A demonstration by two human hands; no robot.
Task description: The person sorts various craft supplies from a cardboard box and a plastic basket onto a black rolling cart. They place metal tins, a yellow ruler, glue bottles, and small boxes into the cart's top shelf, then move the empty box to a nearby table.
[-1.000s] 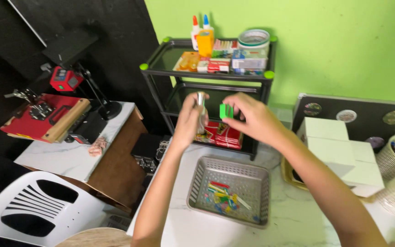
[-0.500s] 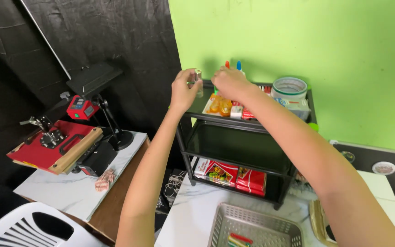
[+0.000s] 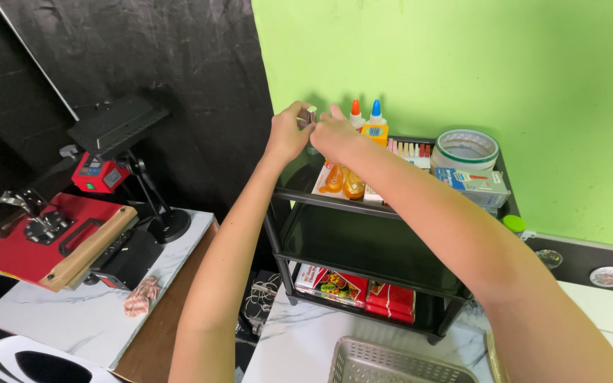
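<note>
since a moment ago both hands have reached further over the black cart [image 3: 391, 206] top. the left hand [image 3: 286, 135] and right hand [image 3: 335, 133] pinch a small metal clip [image 3: 311, 115] between fingertips; it looks light, stiff and slippery, best held by its edges.

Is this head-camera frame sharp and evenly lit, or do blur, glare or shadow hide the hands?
Head view: sharp and evenly lit; left hand and right hand show without motion blur; soft shadows fall on the green wall; the black backdrop stays dim; forearms look stretched near the bottom edge.
</note>
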